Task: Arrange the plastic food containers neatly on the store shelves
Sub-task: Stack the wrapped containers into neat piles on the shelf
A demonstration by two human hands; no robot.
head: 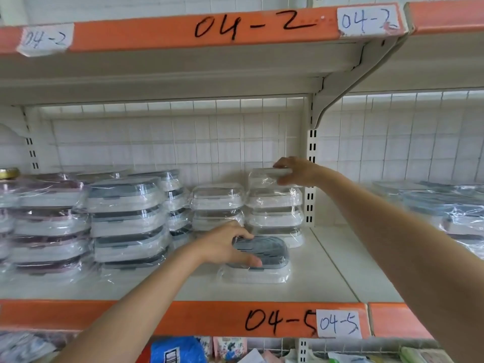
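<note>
Head view: left hand (225, 244) fingers curl over the grey-lidded container (258, 260); right hand (296, 171) fingers pinch the stack's top container (264, 178); light, stiff, film-slick, so grip the edges.

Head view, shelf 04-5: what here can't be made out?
- Left hand covers the left end of the grey-lidded container.
- Right hand hides the right edge of the top white container.
- Gold-lidded jar: cut off by the left edge.
- Lower-shelf goods: cropped by the bottom edge, blurred.
</note>
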